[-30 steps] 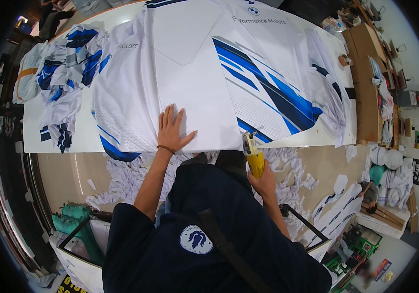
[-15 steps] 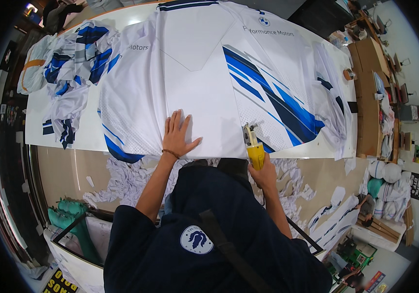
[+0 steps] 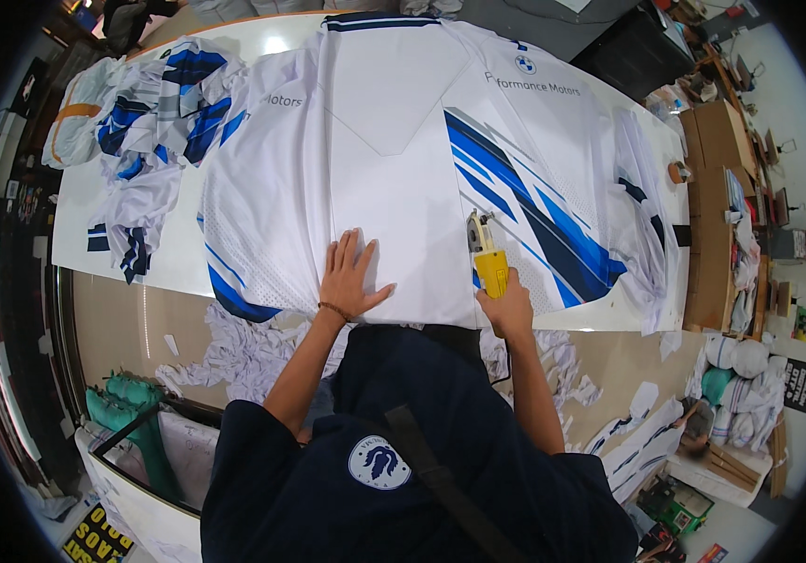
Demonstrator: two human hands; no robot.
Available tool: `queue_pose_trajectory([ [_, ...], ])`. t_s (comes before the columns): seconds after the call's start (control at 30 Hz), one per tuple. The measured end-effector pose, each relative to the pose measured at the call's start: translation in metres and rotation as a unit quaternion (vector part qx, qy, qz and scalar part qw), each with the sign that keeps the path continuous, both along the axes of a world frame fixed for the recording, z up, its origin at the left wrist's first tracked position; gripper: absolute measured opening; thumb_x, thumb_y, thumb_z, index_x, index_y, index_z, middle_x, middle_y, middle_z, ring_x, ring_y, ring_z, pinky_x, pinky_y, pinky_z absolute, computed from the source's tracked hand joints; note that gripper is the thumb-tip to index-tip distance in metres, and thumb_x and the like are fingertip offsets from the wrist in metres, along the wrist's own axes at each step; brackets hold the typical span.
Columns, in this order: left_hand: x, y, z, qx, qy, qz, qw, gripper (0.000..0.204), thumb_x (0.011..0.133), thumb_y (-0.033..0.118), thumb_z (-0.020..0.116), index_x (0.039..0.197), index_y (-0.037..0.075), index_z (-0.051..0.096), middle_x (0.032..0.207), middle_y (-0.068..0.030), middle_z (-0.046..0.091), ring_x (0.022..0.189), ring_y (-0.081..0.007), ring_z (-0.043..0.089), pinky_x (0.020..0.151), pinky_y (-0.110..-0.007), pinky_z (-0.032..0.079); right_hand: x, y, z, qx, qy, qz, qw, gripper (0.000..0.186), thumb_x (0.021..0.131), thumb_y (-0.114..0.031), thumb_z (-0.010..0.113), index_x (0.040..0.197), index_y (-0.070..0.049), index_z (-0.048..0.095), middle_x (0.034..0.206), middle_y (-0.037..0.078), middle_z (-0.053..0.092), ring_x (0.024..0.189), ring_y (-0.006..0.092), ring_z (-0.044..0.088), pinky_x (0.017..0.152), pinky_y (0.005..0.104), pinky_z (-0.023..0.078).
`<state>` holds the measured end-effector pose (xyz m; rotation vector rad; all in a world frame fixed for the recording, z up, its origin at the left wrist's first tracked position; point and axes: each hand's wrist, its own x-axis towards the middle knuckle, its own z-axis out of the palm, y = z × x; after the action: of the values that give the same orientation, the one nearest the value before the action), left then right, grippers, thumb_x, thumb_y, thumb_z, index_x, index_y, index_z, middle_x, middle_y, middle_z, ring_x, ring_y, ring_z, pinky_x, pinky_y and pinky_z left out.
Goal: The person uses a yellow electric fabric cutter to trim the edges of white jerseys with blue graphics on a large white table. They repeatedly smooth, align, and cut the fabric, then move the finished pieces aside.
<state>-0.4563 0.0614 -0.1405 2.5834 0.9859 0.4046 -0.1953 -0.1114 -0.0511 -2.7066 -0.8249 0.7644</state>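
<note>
A white panel (image 3: pixel 398 211) with straight sides and a dark striped top band lies over white and blue printed fabric (image 3: pixel 267 202) on the table. My left hand (image 3: pixel 353 279) presses flat on the panel near its lower left edge, fingers spread. In my right hand (image 3: pixel 510 308) is a yellow electric rotary fabric cutter (image 3: pixel 491 270), gripped by its body. The cutter's head rests at the panel's right edge, beside the blue and navy diagonal stripes (image 3: pixel 525 188). Its blade's contact with the cloth is too small to make out.
Crumpled printed fabric pieces (image 3: pixel 145 122) lie on the white table (image 3: pixel 75 225) at the left, by a clear bag (image 3: pixel 79 113). White scraps (image 3: pixel 234 352) litter the floor along the near edge. Cardboard boxes (image 3: pixel 708 216) stand at the right, near a dark monitor (image 3: pixel 628 56).
My right hand and the cutter have advanced away from me along the panel's right edge. My left hand keeps its place on the panel. The whole view has shifted slightly.
</note>
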Motion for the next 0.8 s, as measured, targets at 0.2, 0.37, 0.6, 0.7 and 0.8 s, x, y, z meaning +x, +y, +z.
queue_pose_trajectory([
  [0.2,-0.001,0.001,0.003,-0.014,0.005,0.001,1.000,0.088,0.079,0.059,0.073,0.147,0.008,0.050,0.156,-0.0256,0.035,0.148,-0.0431,0.028,0.121,-0.060,0.021,0.022,0.046,-0.004,0.009,0.003,0.009,1.000,0.062,0.076,-0.037,0.072,0.124,-0.005,0.050,0.106,0.030,0.069,0.100,0.0489,0.067,0.087,0.0572,0.053],
  [0.37,0.000,0.002,0.006,-0.029,0.000,0.001,1.000,0.087,0.079,0.059,0.073,0.146,0.007,0.051,0.155,-0.0262,0.035,0.149,-0.0425,0.028,0.121,-0.060,0.022,0.044,0.084,-0.016,0.026,0.004,0.036,0.999,0.069,0.074,-0.035,0.074,0.129,-0.003,0.049,0.110,0.029,0.068,0.105,0.0461,0.067,0.090,0.0546,0.054],
  [0.6,-0.001,0.003,0.006,-0.039,0.029,0.003,0.999,0.086,0.082,0.062,0.069,0.147,0.008,0.052,0.159,-0.0249,0.033,0.150,-0.0391,0.027,0.123,-0.055,0.021,0.062,0.138,-0.012,0.014,0.001,0.039,0.999,0.070,0.073,-0.033,0.075,0.130,-0.003,0.049,0.116,0.027,0.067,0.108,0.0437,0.067,0.091,0.0514,0.055],
  [0.7,-0.001,0.003,0.008,-0.046,0.035,0.002,0.998,0.087,0.083,0.064,0.068,0.148,0.008,0.051,0.159,-0.0249,0.032,0.151,-0.0387,0.026,0.123,-0.055,0.020,0.069,0.159,-0.011,0.016,-0.001,0.042,0.999,0.070,0.074,-0.034,0.075,0.131,-0.003,0.049,0.117,0.027,0.067,0.109,0.0431,0.067,0.092,0.0510,0.055],
  [0.8,-0.001,0.004,0.010,-0.051,0.035,0.000,0.998,0.088,0.083,0.065,0.067,0.149,0.009,0.050,0.159,-0.0247,0.032,0.151,-0.0383,0.025,0.123,-0.055,0.020,0.076,0.178,-0.008,0.015,-0.004,0.042,0.999,0.071,0.073,-0.036,0.075,0.130,-0.002,0.050,0.118,0.026,0.067,0.110,0.0424,0.067,0.093,0.0503,0.055],
])
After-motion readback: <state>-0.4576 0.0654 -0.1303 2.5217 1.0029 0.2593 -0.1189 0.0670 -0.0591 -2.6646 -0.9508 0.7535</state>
